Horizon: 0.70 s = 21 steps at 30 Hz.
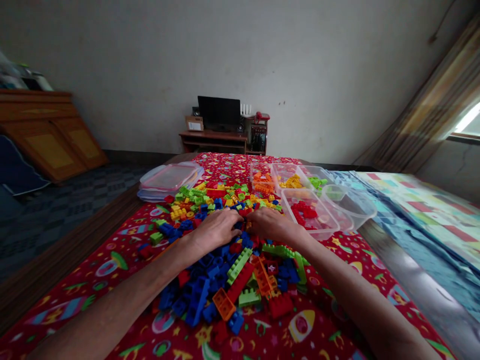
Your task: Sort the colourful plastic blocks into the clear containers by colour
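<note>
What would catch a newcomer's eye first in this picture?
Probably the heap of bright toy bricks spread over the middle of the patterned red cloth, with the left hand and right hand close together among them. Next come the clear containers beyond the heap to the right, some holding orange, yellow, green or red bricks. Opposite them, at the far left, sits a stack of translucent lids.

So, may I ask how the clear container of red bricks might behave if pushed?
The clear container looks like thin plastic, so probably light. Being low and wide, it may slide rather than tip. The red bricks, seemingly loose, could shift inside.
</note>
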Each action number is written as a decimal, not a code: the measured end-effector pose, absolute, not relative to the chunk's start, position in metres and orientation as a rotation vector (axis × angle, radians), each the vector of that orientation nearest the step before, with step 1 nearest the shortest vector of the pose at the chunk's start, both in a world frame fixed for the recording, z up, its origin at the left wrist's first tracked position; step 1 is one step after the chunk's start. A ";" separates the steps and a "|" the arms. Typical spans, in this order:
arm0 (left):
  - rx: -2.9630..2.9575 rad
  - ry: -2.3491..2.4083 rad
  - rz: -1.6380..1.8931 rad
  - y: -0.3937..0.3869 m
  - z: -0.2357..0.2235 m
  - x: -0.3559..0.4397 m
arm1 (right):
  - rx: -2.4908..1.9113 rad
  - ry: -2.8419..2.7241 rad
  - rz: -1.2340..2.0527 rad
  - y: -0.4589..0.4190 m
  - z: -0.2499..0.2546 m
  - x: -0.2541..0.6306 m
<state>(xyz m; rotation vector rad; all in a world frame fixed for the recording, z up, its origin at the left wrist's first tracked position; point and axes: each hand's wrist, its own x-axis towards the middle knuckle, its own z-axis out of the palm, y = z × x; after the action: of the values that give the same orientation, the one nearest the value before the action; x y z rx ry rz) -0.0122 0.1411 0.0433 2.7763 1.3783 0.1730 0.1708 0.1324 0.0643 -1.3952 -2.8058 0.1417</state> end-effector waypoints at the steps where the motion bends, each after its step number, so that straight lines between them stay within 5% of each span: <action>1: 2.774 1.355 0.163 0.141 0.044 -0.013 | -1.382 -2.819 0.145 0.133 0.062 0.171; 14: 2.576 1.463 0.274 0.157 0.088 -0.050 | -1.290 -2.630 0.290 0.137 0.061 0.177; 21: 2.568 1.509 -0.119 0.161 0.081 -0.062 | -0.896 -2.688 0.591 0.112 0.083 0.165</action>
<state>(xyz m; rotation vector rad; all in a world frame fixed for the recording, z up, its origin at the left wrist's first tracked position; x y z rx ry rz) -0.0621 0.1615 0.0806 2.5685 1.5093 -0.1192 0.1645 0.1124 0.0830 -0.8958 -2.6880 0.5913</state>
